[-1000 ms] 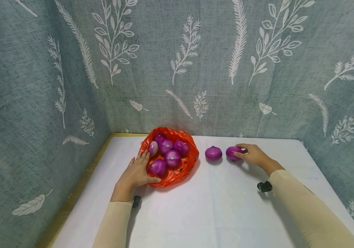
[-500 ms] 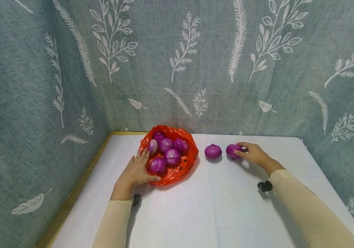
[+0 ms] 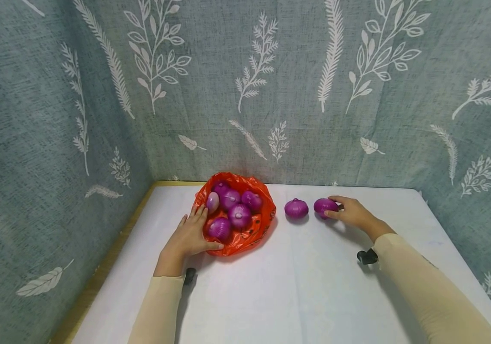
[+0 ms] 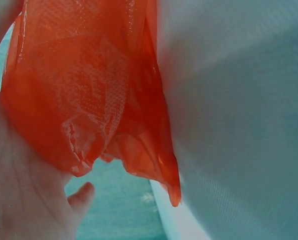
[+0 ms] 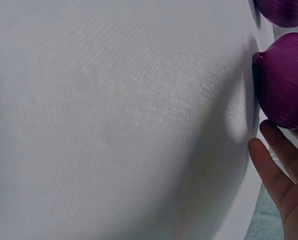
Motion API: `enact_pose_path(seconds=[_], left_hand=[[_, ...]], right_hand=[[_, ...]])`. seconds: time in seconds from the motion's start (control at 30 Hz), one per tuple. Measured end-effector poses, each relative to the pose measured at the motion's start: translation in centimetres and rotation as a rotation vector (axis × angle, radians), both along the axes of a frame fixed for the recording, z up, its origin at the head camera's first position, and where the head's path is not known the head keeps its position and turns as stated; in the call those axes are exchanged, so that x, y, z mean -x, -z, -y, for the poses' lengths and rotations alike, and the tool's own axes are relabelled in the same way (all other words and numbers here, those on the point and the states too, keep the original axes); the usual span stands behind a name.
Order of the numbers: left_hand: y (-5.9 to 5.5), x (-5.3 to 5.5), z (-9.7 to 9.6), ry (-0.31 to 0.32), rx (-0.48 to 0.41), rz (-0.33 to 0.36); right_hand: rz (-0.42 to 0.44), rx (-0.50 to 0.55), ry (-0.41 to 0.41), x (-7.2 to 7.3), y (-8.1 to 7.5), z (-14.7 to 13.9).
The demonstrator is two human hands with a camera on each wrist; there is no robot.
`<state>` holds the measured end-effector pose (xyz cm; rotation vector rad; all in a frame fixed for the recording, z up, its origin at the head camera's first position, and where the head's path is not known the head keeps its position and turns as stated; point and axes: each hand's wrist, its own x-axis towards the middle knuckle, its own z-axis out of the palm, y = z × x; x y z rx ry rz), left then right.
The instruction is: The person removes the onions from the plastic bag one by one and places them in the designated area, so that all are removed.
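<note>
My left hand (image 3: pixel 189 234) rests with spread, mostly straight fingers against the left side of an orange-red plastic bag (image 3: pixel 256 234), the thumb along its front rim. Inside the open bag lie several purple onions (image 3: pixel 240 216). In the left wrist view the bag's side (image 4: pixel 79 90) hangs beside the palm (image 4: pixel 24 185). To the right of the bag, my right hand (image 3: pixel 355 215) pinches a purple onion (image 3: pixel 323 207) between thumb and fingers, close over the table. Two straight fingers (image 5: pixel 271 167) extend below that onion in the right wrist view. Another purple onion (image 3: pixel 296 209) sits just left of it.
A white cloth covers the table (image 3: pixel 245 296). Green-grey leaf-patterned fabric (image 3: pixel 228 86) hangs behind it and on both sides. A yellowish wooden edge (image 3: pixel 112 253) shows along the left. Black wrist devices (image 3: pixel 367 257) stick out from the sleeves.
Both hands, the bag and the onions keep their places. Only the head view has tilted slightly, so the scene sits a little higher.
</note>
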<state>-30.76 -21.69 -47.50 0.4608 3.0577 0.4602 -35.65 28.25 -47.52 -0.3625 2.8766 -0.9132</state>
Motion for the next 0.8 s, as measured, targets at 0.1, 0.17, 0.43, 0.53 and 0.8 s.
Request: enact_pose_path(seconds=[0.1, 0.17, 0.43, 0.53, 0.8], left_hand=[[0.0, 0.0, -0.1, 0.001, 0.008, -0.001], [-0.1, -0.1, -0.1, -0.002, 0.006, 0.006], [-0.2, -0.1, -0.1, -0.021, 0.001, 0.032], [-0.2, 0.0, -0.1, -0.02, -0.003, 0.029], [-0.5, 0.1, -0.2, -0.006, 0.002, 0.033]], right_hand=[[-0.008, -0.01, -0.002, 0.0, 0.0, 0.0], [-0.016, -0.016, -0.004, -0.1, -0.1, -0.1], [-0.028, -0.016, -0.02, -0.4, -0.9, -0.3], [-0.043, -0.024, -0.022, -0.5, -1.4, -0.4], [-0.081, -0.04, -0.032, -0.7, -3.1, -0.5]])
